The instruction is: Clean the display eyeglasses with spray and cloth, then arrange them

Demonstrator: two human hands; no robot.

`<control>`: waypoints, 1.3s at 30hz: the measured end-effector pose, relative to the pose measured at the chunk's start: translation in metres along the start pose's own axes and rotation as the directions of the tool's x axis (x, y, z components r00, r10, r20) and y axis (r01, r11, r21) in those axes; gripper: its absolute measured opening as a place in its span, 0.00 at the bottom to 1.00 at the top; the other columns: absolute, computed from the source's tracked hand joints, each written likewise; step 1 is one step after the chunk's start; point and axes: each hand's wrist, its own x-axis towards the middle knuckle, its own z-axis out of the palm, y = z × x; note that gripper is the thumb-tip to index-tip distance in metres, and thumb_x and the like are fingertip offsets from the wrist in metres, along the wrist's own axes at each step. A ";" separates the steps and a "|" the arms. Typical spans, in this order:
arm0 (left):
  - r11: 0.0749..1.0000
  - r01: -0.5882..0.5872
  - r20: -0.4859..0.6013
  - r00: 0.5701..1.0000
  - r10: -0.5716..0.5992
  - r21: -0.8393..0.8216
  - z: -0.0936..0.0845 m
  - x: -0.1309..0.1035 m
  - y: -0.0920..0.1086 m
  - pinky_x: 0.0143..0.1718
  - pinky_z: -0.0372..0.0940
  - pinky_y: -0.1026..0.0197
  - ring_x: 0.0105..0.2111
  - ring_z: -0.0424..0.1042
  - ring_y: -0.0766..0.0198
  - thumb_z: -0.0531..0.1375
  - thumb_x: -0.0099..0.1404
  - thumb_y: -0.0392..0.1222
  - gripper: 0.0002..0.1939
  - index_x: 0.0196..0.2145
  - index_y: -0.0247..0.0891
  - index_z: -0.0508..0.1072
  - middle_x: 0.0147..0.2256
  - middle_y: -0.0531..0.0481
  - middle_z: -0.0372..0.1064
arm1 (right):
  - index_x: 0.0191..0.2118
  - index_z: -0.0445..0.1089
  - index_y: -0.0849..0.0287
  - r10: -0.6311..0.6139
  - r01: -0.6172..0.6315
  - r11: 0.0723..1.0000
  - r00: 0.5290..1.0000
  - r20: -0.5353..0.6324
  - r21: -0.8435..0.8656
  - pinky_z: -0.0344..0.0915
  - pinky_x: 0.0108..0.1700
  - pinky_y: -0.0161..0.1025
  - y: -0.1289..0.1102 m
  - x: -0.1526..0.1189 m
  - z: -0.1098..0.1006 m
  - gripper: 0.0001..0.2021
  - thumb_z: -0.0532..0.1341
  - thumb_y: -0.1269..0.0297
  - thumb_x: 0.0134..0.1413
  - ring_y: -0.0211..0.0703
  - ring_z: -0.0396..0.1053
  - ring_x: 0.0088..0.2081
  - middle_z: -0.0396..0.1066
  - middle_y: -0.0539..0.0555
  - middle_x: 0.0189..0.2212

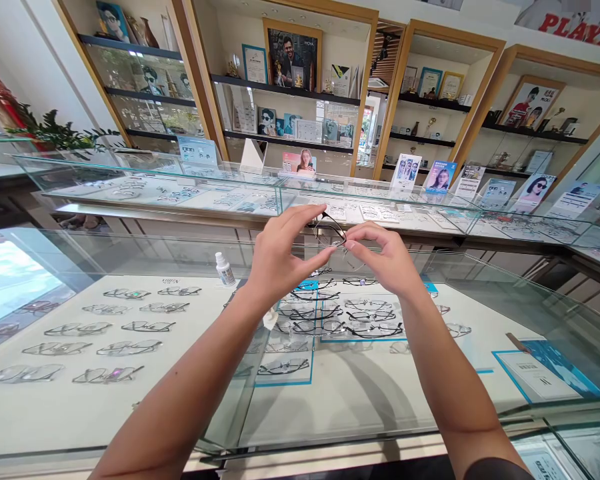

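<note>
A pair of eyeglasses [331, 227] with a thin dark rim is held up above the glass display case. Thumb and fingers of my left hand [283, 250] grip it from the left, at top and bottom of the frame. My right hand [384, 257] pinches the glasses on their right side, near the lower edge of the lens. Part of the frame is hidden behind the fingers. Below my hands, several rows of eyeglasses [373, 315] lie inside the case.
The glass display case [355, 420] spans the foreground. A small white bottle [225, 269] stands left of my hands. More spectacles [130, 347] lie in the left section, and a blue-edged card [535, 377] at right. Behind runs another glass counter [205, 193] with upright advertising cards [406, 173].
</note>
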 end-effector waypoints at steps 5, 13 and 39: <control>0.984 0.064 0.025 0.998 -0.060 -0.166 0.000 0.001 0.000 0.52 0.76 0.51 0.51 0.79 0.54 0.73 0.65 0.45 0.32 0.65 0.48 0.73 0.58 0.45 0.79 | 0.36 0.81 0.51 0.033 -0.033 0.999 0.999 0.011 0.027 0.71 0.60 0.53 0.000 0.000 0.001 0.05 0.69 0.61 0.65 0.46 0.77 0.49 0.81 0.52 0.43; 0.878 0.253 0.116 0.967 -0.225 -0.407 0.006 -0.004 -0.006 0.52 0.78 0.48 0.54 0.80 0.50 0.75 0.63 0.49 0.36 0.67 0.51 0.73 0.62 0.41 0.76 | 0.36 0.82 0.51 0.125 -0.137 0.978 0.989 0.084 0.157 0.69 0.62 0.54 0.007 0.001 0.002 0.05 0.70 0.59 0.63 0.47 0.78 0.53 0.82 0.54 0.50; 0.880 0.378 0.013 0.920 -0.391 -0.287 0.016 -0.007 0.026 0.31 0.56 0.60 0.25 0.58 0.67 0.68 0.70 0.47 0.08 0.36 0.43 0.86 0.22 0.56 0.57 | 0.38 0.83 0.55 0.095 -0.078 0.993 0.971 -0.218 0.085 0.73 0.58 0.50 0.015 0.000 0.019 0.07 0.70 0.59 0.62 0.50 0.81 0.49 0.85 0.57 0.45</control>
